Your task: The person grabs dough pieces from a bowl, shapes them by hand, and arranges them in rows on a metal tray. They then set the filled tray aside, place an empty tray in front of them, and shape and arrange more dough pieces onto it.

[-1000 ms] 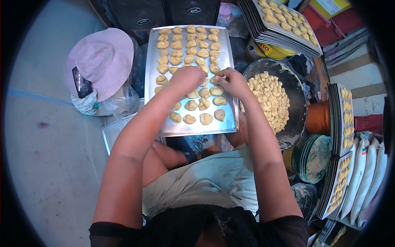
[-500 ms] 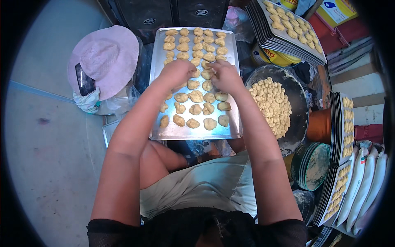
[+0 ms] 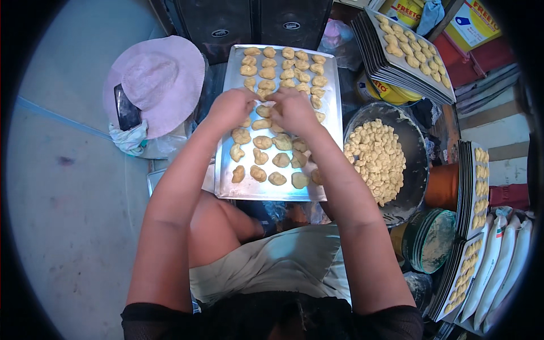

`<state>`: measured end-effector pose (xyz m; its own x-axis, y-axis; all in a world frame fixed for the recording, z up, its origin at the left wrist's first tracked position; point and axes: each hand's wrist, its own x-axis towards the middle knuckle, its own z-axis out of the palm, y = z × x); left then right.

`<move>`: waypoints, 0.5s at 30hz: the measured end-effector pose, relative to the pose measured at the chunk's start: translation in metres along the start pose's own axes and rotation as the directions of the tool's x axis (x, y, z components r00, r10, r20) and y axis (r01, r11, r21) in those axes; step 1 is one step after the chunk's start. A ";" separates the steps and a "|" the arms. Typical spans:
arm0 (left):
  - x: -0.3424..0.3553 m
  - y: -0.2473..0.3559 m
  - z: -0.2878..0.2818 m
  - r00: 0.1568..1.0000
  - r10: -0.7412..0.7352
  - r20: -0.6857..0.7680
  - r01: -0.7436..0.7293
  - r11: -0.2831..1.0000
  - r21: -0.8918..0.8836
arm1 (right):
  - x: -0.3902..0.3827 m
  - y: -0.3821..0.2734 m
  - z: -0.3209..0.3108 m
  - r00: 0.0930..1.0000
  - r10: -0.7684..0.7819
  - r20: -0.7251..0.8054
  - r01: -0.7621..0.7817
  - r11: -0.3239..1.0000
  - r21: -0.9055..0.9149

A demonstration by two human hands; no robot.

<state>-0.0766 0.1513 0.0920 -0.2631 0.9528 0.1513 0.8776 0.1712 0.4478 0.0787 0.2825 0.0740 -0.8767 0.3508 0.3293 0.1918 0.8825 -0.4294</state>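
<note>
A silver metal tray (image 3: 224, 184) carries rows of small, lumpy yellowish dough pieces (image 3: 262, 142). Over its middle rows, my left hand (image 3: 231, 109) comes in from the left with its fingers bent and pressed together on a dough piece. Facing it, my right hand (image 3: 297, 110) pinches at the same spot, its thumb and fingertips close to the left ones. The dough between them is mostly covered by my fingers. My right forearm hides part of the tray's near right side.
Right of the tray stands a dark round basin (image 3: 416, 164) heaped with cut dough chunks (image 3: 377, 158). Stacked trays of shaped dough (image 3: 416, 54) rise at the back right, more (image 3: 467, 187) at the far right. A pink hat (image 3: 156, 73) lies left; black speakers (image 3: 218, 20) stand behind.
Both hands have moved left across the tray's rows, and their fingertips have come closer together. The whole view has shifted slightly, placing the tray farther right in the picture.
</note>
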 end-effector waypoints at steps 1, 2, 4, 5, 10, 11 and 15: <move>-0.001 0.001 -0.003 0.990 -0.090 -0.110 0.087 0.996 -0.027 | 0.001 -0.001 0.004 1.000 0.002 0.000 -0.002 1.000 -0.004; 0.000 -0.001 -0.001 0.990 -0.087 -0.110 0.085 0.996 -0.031 | 0.001 -0.001 0.009 0.997 0.001 0.078 0.004 0.998 -0.068; -0.001 -0.011 -0.003 0.975 -0.203 0.093 0.194 0.976 0.102 | 0.006 -0.007 0.004 0.983 0.010 0.185 0.008 0.995 -0.096; -0.003 -0.017 -0.005 0.975 -0.205 0.091 0.195 0.975 0.104 | 0.010 -0.006 0.008 0.983 0.007 0.185 0.011 0.995 -0.095; 0.002 -0.024 -0.004 0.989 -0.053 -0.140 0.060 0.997 0.045 | 0.016 0.008 0.021 0.997 0.067 0.044 -0.056 0.975 -0.216; 0.003 -0.025 -0.002 0.989 -0.048 -0.138 0.054 0.998 0.042 | 0.011 0.008 0.022 0.996 0.072 0.042 -0.061 0.974 -0.219; 0.008 -0.022 -0.004 0.984 -0.159 0.075 0.146 0.978 0.149 | -0.004 0.002 0.017 0.999 -0.002 0.046 0.014 0.966 -0.260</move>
<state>-0.0998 0.1538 0.0867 -0.3683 0.9296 0.0114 0.8793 0.3443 0.3292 0.0754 0.2773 0.0577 -0.8963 0.3341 0.2915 0.2876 0.9384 -0.1915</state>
